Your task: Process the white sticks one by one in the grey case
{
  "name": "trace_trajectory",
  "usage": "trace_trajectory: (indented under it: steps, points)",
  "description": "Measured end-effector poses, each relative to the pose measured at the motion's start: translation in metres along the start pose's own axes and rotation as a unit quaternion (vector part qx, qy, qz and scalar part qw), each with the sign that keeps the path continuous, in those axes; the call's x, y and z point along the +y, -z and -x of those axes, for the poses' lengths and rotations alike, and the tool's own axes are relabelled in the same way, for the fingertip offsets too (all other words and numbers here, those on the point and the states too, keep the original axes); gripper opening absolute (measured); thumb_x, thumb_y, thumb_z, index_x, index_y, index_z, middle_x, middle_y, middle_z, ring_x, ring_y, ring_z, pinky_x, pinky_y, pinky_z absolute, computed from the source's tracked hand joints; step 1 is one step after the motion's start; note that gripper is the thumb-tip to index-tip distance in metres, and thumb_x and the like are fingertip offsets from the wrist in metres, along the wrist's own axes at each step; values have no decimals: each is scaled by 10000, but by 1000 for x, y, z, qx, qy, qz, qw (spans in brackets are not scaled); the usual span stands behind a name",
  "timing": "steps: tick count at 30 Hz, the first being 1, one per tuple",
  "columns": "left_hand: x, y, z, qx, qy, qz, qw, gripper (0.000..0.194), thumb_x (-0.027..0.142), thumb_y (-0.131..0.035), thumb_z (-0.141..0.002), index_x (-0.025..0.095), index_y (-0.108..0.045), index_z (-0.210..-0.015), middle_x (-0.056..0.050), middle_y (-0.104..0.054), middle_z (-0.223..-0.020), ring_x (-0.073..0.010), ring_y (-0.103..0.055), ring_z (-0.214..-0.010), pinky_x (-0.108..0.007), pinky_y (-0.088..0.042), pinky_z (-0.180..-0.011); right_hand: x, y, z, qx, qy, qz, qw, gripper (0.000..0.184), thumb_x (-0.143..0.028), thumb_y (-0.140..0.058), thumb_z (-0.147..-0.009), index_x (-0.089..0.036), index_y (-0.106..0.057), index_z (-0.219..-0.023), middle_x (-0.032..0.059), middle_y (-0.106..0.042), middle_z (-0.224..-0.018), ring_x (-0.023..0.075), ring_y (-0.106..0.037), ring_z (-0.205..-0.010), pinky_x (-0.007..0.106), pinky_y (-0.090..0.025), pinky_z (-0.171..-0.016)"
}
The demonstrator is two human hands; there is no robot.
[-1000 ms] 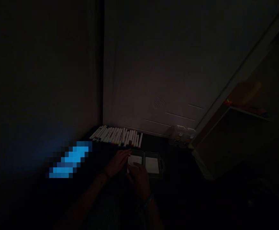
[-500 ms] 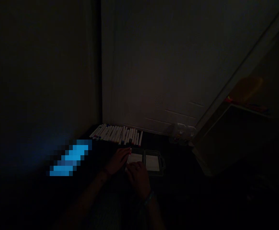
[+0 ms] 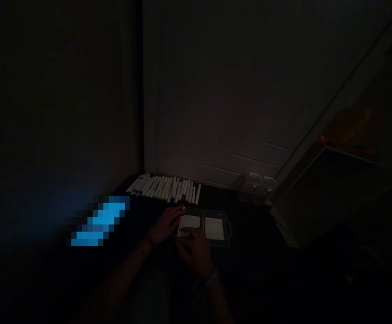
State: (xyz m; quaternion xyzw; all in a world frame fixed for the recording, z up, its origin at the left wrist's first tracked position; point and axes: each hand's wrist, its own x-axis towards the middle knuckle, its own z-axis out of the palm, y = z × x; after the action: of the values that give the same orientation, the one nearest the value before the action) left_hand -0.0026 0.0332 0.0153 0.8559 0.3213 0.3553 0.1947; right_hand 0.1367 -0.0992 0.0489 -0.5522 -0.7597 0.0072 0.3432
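An open clear plastic case (image 3: 229,228) lies on the dark tabletop, with a white sheet or insert in each half. Along its left edge lies a white marker (image 3: 180,222) with a red band near its far end. My left hand (image 3: 165,225) rests beside the case, fingers stretched out, the tips at the marker's far end. My right hand (image 3: 198,253) reaches over the near part of the left half, thumb and fingers pinched at the marker's near end. The dim light blurs the exact contact.
Many white markers (image 3: 164,188) lie in a row behind the case. Two clear packages (image 3: 258,189) stand at the wall, right of them. A glowing blurred screen (image 3: 101,220) is at left. A pale panel (image 3: 216,90) rises behind, and a dark box-like unit (image 3: 331,193) stands at right.
The fingers of my right hand have shifted slightly at the marker's near end, and the index finger is more bent. My left hand stays nearly still. The picture is slightly clearer.
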Motion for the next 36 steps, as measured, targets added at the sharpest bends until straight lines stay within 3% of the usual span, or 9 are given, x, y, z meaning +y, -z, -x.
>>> trace_trajectory:
  steps: [6, 16, 24, 31, 36]
  points:
    - [1, 1, 0, -1, 0, 7, 1000, 383, 314, -369, -849, 275, -455, -1220, -13, -443, -1300, -173, -376, -1180, -383, -288, -1015, 1, -4, 0, 5, -9, 0, 1000, 197, -273, -478, -840, -312, -648, -932, -3, -540, -1099, 175, -489, -954, 350, -406, -828]
    - [-1, 0, -1, -4, -15, -46, 999, 379, 309, -346, -868, 273, -433, -1235, -5, -437, -1306, -161, -385, -1176, -380, -322, -1003, 1, -3, -1, -8, -4, 20, 1000, 278, -248, -473, -840, -313, -567, -1094, 4, -523, -1148, 166, -481, -980, 333, -400, -851]
    - [-4, -2, 0, -8, -15, -57, 998, 374, 292, -322, -876, 280, -433, -1233, 6, -417, -1321, -156, -376, -1180, -375, -330, -999, 2, -4, 0, 7, -16, -32, 999, 314, -234, -460, -846, -281, -529, -1148, 29, -518, -1151, 175, -465, -1018, 348, -393, -875]
    - [-5, -3, -1, -8, -18, -58, 998, 369, 289, -326, -876, 278, -442, -1226, 2, -425, -1314, -159, -378, -1175, -380, -330, -998, 5, -6, 5, 24, -45, -81, 995, 246, -228, -410, -877, -242, -651, -926, 35, -558, -1062, 156, -483, -976, 319, -401, -847]
    - [-5, -4, 0, -3, -18, -57, 998, 373, 287, -323, -877, 284, -432, -1233, 7, -418, -1321, -157, -381, -1177, -380, -329, -1000, 6, -8, 5, 11, -43, -71, 996, 229, -243, -432, -871, -246, -660, -897, 24, -583, -974, 143, -487, -932, 304, -387, -835]
